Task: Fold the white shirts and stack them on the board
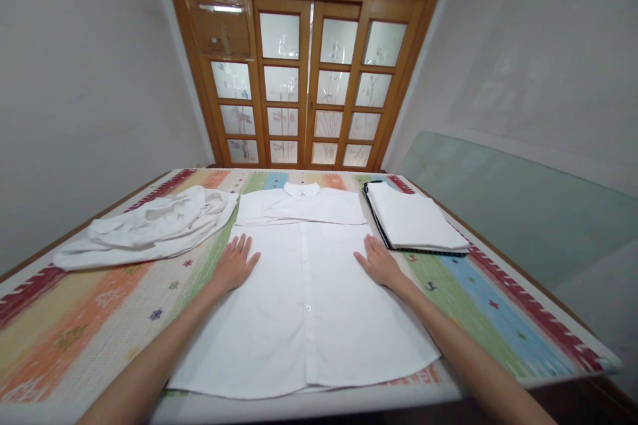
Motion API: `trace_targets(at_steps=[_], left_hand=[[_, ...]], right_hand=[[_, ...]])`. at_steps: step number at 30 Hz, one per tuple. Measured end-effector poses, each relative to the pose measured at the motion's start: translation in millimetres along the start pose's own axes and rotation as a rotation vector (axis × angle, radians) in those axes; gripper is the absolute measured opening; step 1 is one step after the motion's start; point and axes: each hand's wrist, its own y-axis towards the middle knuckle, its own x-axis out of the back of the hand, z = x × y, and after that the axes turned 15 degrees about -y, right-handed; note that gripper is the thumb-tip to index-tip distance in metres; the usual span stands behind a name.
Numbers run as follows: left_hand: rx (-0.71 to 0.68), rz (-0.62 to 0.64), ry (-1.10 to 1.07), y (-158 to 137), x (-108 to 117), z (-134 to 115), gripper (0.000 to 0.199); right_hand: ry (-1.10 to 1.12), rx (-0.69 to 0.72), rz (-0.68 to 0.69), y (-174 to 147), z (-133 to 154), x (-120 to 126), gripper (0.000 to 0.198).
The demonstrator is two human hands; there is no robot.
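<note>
A white button-up shirt [269, 319] lies front side up on the table, its collar at the far end and its hem towards me. Both sleeves are laid across the chest below the collar. My left hand [235, 262] rests flat on the shirt's left edge, fingers spread and pointing away from me. On the opposite edge, my right hand [379, 260] lies flat with its fingers stretched out. Neither hand grips the cloth.
A crumpled white garment [154, 226] lies at the left. To the right sits a stack of folded white clothes [413, 216] with black cloth beneath. A striped, patterned cloth [463, 305] covers the table. Beyond stand wooden glass-paned doors [306, 80]; a pale green panel [518, 212] leans at the right wall.
</note>
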Motion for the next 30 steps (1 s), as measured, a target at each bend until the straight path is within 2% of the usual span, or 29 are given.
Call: trace_targets(at_steps=[6,11,18,21,23,26,30], left_hand=[[-0.023,0.059,-0.031,28,2,-10,0.069],[0.002,0.027,-0.036,34,4,-12,0.067],[0.007,-0.037,-0.027,30,0,-12,0.064],[0.005,-0.051,-0.019,31,-1,-14,0.064],[0.010,-0.045,-0.021,30,0,-15,0.064],[0.025,-0.023,-0.017,30,2,-16,0.065],[0.029,-0.028,-0.026,29,3,-17,0.065]], right_hand=[[0.042,0.037,0.071,37,17,21,0.069],[0.051,-0.135,0.121,58,20,23,0.074],[-0.023,-0.295,0.002,53,26,26,0.068],[-0.053,-0.291,-0.049,52,26,35,0.054],[-0.049,-0.240,-0.069,52,25,39,0.047],[-0.038,-0.186,-0.085,54,23,40,0.043],[-0.042,-0.321,-0.101,59,22,38,0.044]])
